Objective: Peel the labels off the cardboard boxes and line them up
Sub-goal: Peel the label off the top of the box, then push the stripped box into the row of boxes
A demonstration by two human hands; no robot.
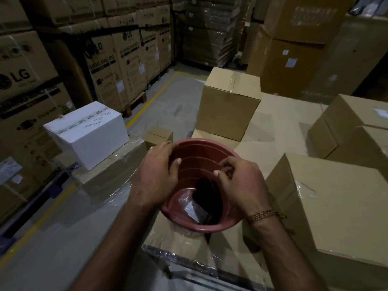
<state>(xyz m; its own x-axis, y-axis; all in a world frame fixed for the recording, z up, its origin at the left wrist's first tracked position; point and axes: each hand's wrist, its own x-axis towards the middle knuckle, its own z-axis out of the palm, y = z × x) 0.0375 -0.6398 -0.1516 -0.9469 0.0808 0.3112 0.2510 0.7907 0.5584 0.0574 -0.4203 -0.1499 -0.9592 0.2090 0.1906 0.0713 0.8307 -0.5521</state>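
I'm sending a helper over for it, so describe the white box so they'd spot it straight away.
Start at the wall of stacked brown printed cartons on the left side of the aisle. In front of them, the white rectangular cardboard box sits on a plastic-wrapped brown stack, left of the reddish-brown plastic tub. It is the only white box, with handwriting on its top.
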